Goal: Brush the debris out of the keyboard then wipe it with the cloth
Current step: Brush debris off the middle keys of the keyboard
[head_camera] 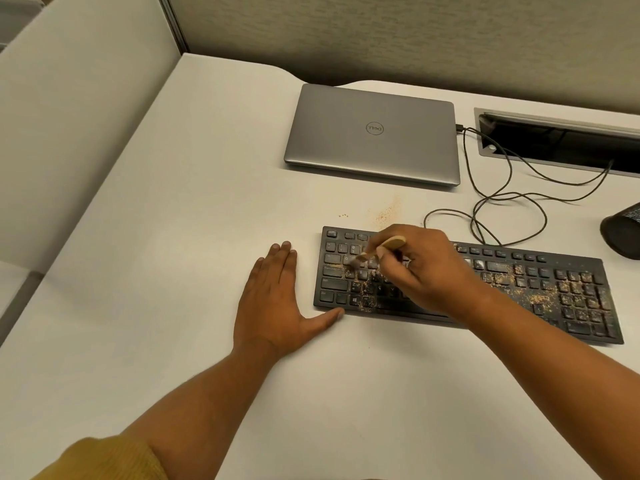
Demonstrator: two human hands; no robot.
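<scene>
While right hand (427, 271) pinches one brush (389, 244) over one keyboard (540, 284), left hand (273, 306) flat, fingers (286, 254) straight, one laptop (372, 140).

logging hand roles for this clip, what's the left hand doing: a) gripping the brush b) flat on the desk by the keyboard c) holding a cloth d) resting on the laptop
b: the left hand lies flat on the desk beside the keyboard with fingers straight; the right hand holds the brush.
</scene>
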